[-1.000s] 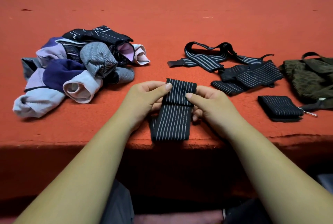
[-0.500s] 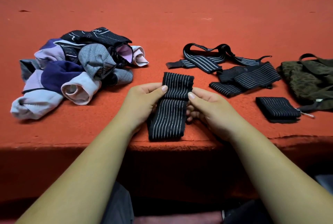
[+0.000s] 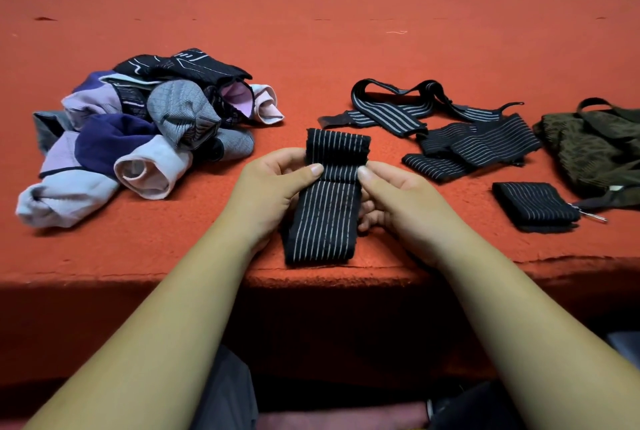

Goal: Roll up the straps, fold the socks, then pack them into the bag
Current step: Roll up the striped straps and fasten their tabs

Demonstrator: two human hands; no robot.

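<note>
Head view: your left grip (image 3: 273,187) and right grip (image 3: 398,201) each pinch the striped strap (image 3: 322,221) at its side edges, thumbs on top just below the rolled end. The unrolled tail lies on the desk (image 3: 346,48) near its front edge, between the sock pile (image 3: 149,138) and the loose straps (image 3: 478,142). As I judge it, the roll could spring open if either thumb lifts, or skew into a cone if you wind one side tighter.
</note>
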